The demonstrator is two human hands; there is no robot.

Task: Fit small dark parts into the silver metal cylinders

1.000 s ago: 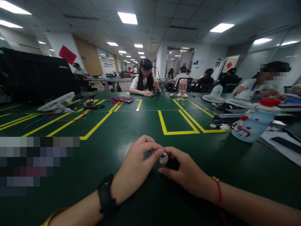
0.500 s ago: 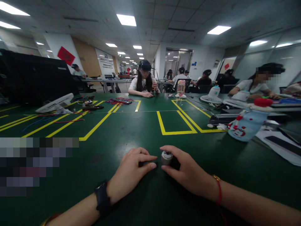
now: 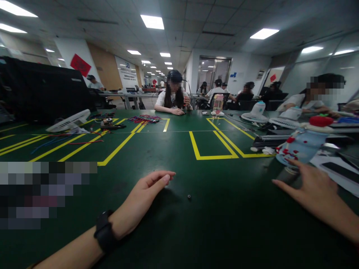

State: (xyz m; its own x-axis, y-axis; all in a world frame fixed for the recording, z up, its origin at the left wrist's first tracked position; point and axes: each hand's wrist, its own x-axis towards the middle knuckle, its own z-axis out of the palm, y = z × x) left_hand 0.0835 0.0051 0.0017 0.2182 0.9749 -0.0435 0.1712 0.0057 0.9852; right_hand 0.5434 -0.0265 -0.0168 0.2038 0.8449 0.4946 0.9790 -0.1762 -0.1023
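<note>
Green matting covers the table (image 3: 168, 149), and on it we see the left hand (image 3: 140, 203) lying loose near the near edge, fingers stretched out and gripping nothing, a black watch (image 3: 105, 231) on its wrist. Just to its right a small dark ring-shaped part (image 3: 189, 196) lies alone on the mat, too small for us to tell more than its round form. Well apart, toward the right edge, the right hand (image 3: 311, 186) is spread with fingers curved over a small grey metal cylinder (image 3: 286, 172); we cannot tell whether it grips it. Just beyond that hand lies a pale blue bottle (image 3: 300, 149) with red spots and a red cap, tipped on its side; its contents do not show. Farther back a clear pink-tinted bottle (image 3: 218, 104) stands upright by the far edge, beside yellow tape lines (image 3: 213, 149).
</note>
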